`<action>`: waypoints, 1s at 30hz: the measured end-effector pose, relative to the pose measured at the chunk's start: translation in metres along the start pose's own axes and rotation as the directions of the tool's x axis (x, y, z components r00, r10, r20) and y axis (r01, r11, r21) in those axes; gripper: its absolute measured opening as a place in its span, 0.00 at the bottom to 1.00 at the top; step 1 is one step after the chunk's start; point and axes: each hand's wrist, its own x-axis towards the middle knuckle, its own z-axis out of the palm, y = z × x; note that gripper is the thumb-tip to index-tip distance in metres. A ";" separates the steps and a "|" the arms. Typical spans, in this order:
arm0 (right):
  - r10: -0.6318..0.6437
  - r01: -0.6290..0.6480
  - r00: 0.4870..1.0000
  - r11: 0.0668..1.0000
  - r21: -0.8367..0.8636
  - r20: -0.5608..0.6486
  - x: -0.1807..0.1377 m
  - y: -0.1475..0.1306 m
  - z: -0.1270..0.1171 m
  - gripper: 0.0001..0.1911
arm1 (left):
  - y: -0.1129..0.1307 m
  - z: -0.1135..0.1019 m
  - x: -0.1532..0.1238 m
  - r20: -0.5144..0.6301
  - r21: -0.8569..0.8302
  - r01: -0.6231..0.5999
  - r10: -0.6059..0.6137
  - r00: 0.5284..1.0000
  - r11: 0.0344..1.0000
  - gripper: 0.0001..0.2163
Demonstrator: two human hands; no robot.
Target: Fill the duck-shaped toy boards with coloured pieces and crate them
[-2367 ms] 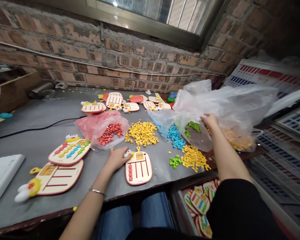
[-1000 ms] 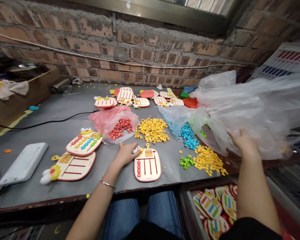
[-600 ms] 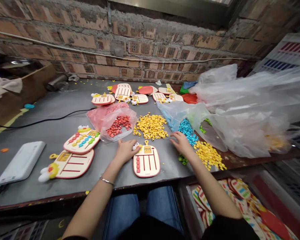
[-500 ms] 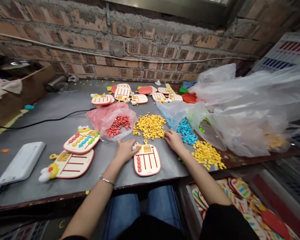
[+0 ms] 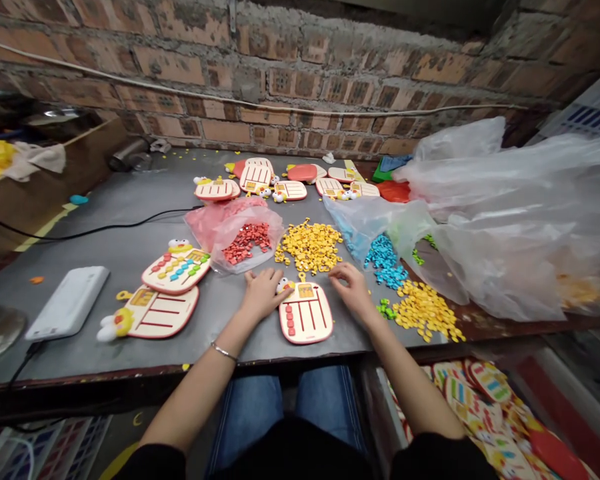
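In front of me lies a cream counting board (image 5: 307, 320) with a red rim, a duck head and several slots. Red pieces (image 5: 290, 321) sit in its leftmost slot; the other slots show no pieces. My left hand (image 5: 261, 295) lies at the board's upper left, fingers stretched out, thumb against the duck head. Just right of the board's top, my right hand (image 5: 353, 288) is closed with its fingertips together. Whatever is between those fingertips is too small to make out. Beyond both hands is a pile of yellow pieces (image 5: 310, 247).
Red pieces (image 5: 247, 243) spill from a pink bag. Blue pieces (image 5: 386, 261), green pieces (image 5: 385, 308) and more yellow pieces (image 5: 427, 310) lie right, beside plastic bags (image 5: 525, 220). A filled board (image 5: 176, 270), a white power bank (image 5: 69, 303) and a bin of boards (image 5: 485, 407) flank me.
My right hand has drawn back from the edge of the yellow pile toward the board. The left hand stays by the duck head. The whole view has shifted slightly.
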 end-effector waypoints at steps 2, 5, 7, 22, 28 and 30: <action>-0.038 0.038 0.998 0.999 0.004 0.047 -0.002 -0.007 0.011 0.06 | 0.002 -0.005 -0.005 -0.024 -0.014 -0.006 0.005 1.000 1.000 0.22; -0.101 0.109 0.985 0.993 -0.049 0.142 -0.002 -0.010 0.024 0.08 | 0.007 -0.008 -0.021 -0.009 -0.038 -0.072 0.072 0.997 0.997 0.28; -0.117 0.141 0.973 0.983 -0.113 0.197 -0.001 -0.009 0.028 0.09 | 0.012 -0.004 -0.037 0.048 -0.026 -0.149 0.150 0.988 0.989 0.37; 0.001 -0.010 0.969 0.999 0.035 0.248 -0.035 -0.020 0.027 0.20 | 0.029 0.035 -0.078 -0.034 0.077 -0.133 0.136 0.990 0.988 0.47; -0.084 0.045 0.951 0.989 0.138 0.297 -0.035 -0.037 0.049 0.19 | 0.028 0.035 -0.080 -0.081 0.051 -0.129 0.132 0.988 0.990 0.44; -0.114 0.035 0.900 0.981 0.190 0.420 -0.037 -0.038 0.040 0.21 | 0.027 0.034 -0.080 -0.087 0.044 -0.141 0.144 0.986 0.989 0.42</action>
